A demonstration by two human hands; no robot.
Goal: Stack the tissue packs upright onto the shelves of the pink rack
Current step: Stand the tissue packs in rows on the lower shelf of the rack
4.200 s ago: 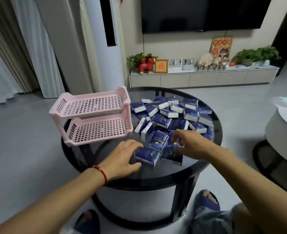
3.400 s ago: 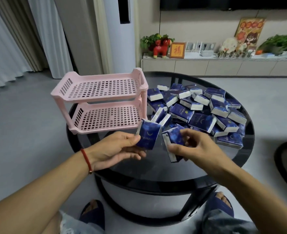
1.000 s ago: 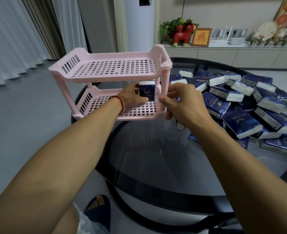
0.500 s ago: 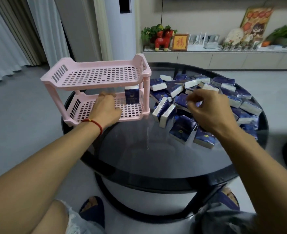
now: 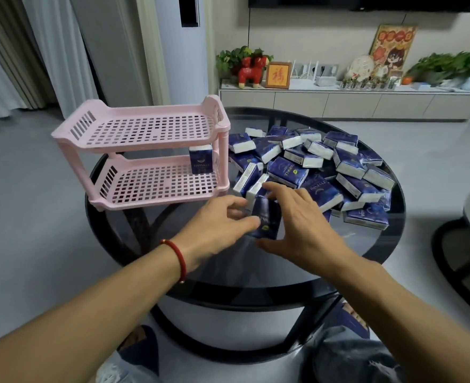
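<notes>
Reaching over the round glass surface (image 5: 228, 261), both hands meet at one blue tissue pack (image 5: 265, 219) at the near edge of the loose pile of packs (image 5: 319, 161). The left hand (image 5: 214, 230) pinches its left side; the right hand (image 5: 300, 225) hovers with fingers spread — not gripping. One upright pack (image 5: 200, 160) stands in the lower shelf's far right corner of the pink rack (image 5: 145, 158).

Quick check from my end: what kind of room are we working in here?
Most likely a home living room. A low media cabinet runs along the far wall beneath a wall-mounted screen, with potted plants and ornaments on it, and the work happens on a round glass coffee table.
</notes>
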